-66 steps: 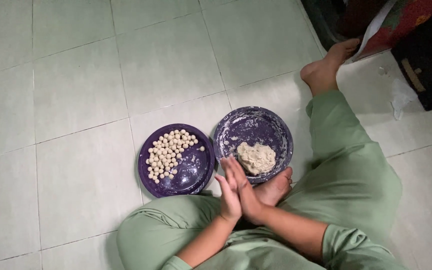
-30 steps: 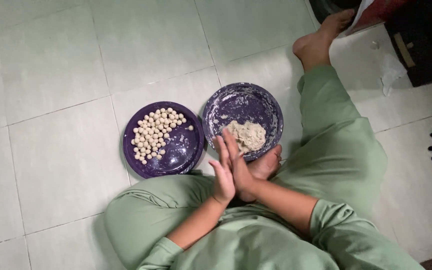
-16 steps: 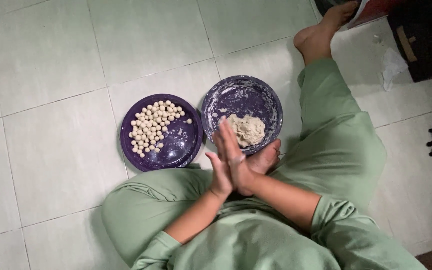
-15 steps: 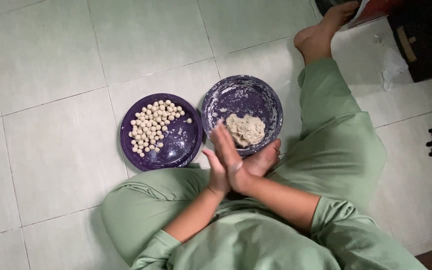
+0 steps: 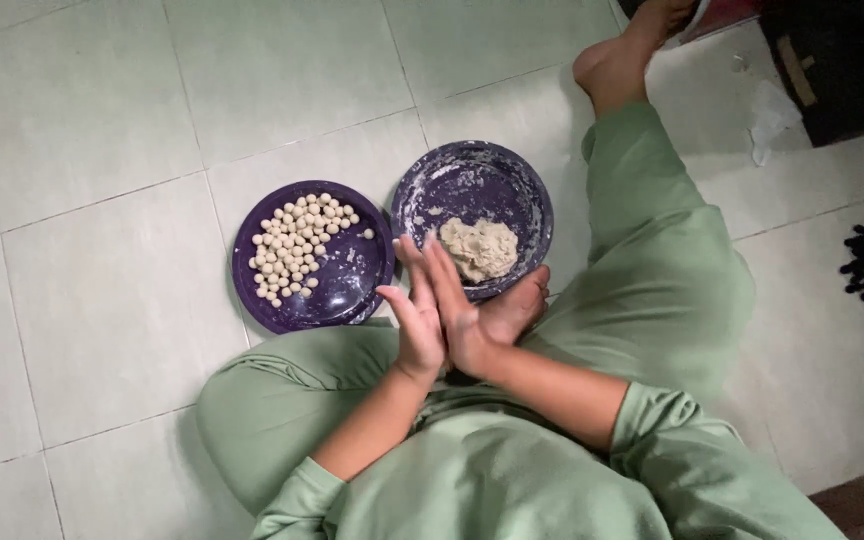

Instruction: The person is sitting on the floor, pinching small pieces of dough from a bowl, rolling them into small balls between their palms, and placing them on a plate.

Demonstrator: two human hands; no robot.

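Your left hand (image 5: 420,325) and right hand (image 5: 457,310) press flat together; whatever they hold is hidden, and uneven pressure could squash it.

A dark box-like package (image 5: 837,60) stands at the top right corner on the floor, black with a tan strip across its top. Just left of it lies a crumpled white wrapper or paper (image 5: 770,118) on the pale tile. No labels, signs or screens show anywhere that I can make out.
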